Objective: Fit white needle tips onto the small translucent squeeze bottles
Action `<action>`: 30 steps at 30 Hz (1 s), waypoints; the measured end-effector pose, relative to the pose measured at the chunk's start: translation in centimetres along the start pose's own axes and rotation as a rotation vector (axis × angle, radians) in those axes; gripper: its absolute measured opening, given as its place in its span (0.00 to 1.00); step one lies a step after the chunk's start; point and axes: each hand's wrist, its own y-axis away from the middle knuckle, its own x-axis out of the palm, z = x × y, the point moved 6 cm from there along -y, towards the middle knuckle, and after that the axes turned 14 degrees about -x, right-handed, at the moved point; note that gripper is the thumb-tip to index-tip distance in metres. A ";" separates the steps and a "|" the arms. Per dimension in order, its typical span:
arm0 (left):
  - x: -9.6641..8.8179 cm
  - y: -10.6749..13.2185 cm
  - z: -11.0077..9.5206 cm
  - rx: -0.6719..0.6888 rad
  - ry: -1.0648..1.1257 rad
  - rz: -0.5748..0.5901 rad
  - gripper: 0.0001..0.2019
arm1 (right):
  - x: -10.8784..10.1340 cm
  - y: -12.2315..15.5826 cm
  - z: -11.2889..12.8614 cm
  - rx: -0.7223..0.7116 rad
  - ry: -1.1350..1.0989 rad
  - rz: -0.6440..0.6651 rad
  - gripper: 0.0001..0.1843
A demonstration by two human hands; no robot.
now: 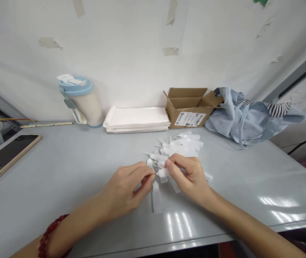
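Observation:
Several small translucent plastic dropper bottles with white caps and thin straps lie in a loose pile on the grey table. One dropper bottle is between my hands, its nozzle pointing left. My right hand is closed around it, thumb and forefinger pinched; part of it is hidden behind the fingers. My left hand pinches at the nozzle tip, where a thin strap or cap sits, too small to make out clearly. Nearer me, a single dropper bottle lies just right of my left fingers.
Along the wall stand a tumbler with a blue lid, a stack of white paper sheets or bags, an open cardboard box and a light blue cloth bag. A phone lies at the left.

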 end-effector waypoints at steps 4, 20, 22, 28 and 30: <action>-0.2 -0.4 -0.2 -0.060 0.041 -0.001 0.06 | -0.6 -0.3 0.4 -0.014 0.020 -0.046 0.16; -1.2 -0.4 -0.3 -0.083 0.094 -0.065 0.06 | -1.6 -0.7 0.6 -0.045 0.000 -0.123 0.15; -1.1 -0.5 -0.4 -0.070 0.077 -0.050 0.06 | -1.5 -0.7 0.6 -0.047 -0.006 -0.106 0.16; -0.8 -0.4 -0.4 -0.013 0.092 -0.007 0.07 | -1.0 -0.5 0.3 -0.031 -0.023 -0.057 0.16; -0.7 -0.3 -0.4 0.004 0.098 0.011 0.07 | -0.8 -0.4 0.2 -0.027 -0.030 -0.046 0.16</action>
